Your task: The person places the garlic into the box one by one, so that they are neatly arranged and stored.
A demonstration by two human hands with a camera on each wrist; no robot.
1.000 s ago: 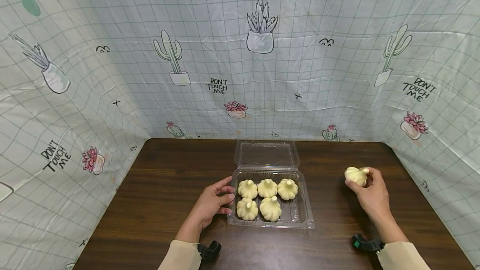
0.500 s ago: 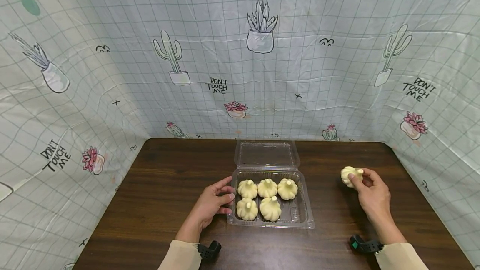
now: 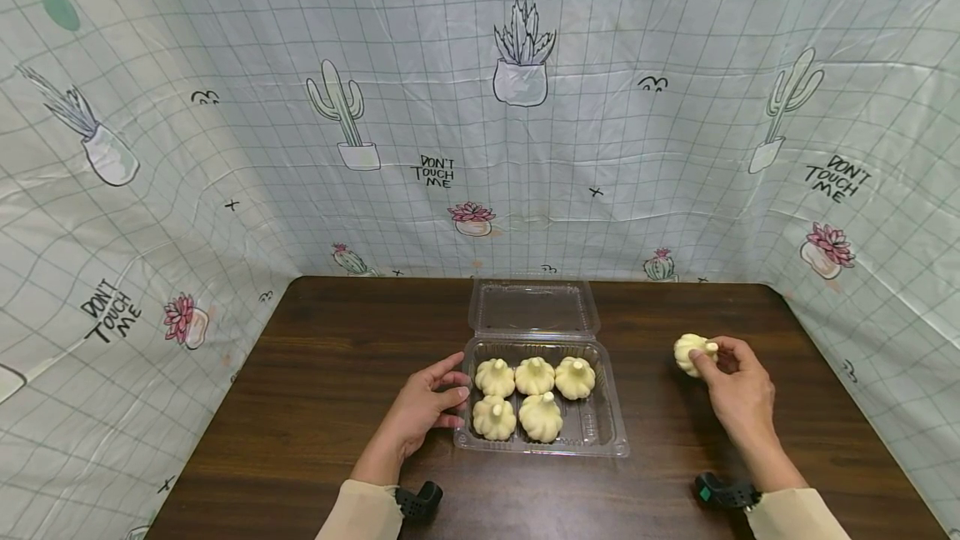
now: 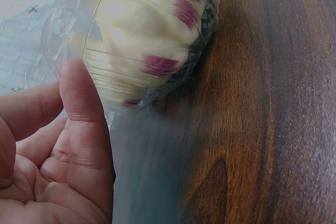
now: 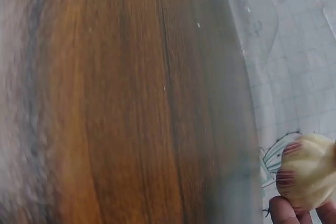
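Observation:
A pale garlic bulb (image 3: 684, 353) is pinched between the thumb and fingers of my right hand (image 3: 742, 394), off to the right of a clear plastic clamshell box (image 3: 592, 432). The right wrist view shows the same garlic bulb (image 5: 304, 171), with purple streaks on its side and fingertips (image 5: 283, 211) under it. My left hand (image 3: 420, 407) rests against the box's left side, thumb and fingers spread along the rim. In the left wrist view the thumb (image 4: 84, 108) is by the box's wall (image 4: 63, 40). Several garlic bulbs (image 3: 535, 377) sit inside in two rows.
The box's lid (image 3: 536, 307) lies folded back behind it, near the far edge of the dark wooden table (image 3: 360, 340). A patterned grid curtain (image 3: 480, 140) surrounds the table at the back and sides. Each wrist wears a black strap (image 3: 420, 502).
My right hand has carried the garlic bulb slightly left toward the box, and its thumb now lies further over the bulb. The left hand and the box stay where they were.

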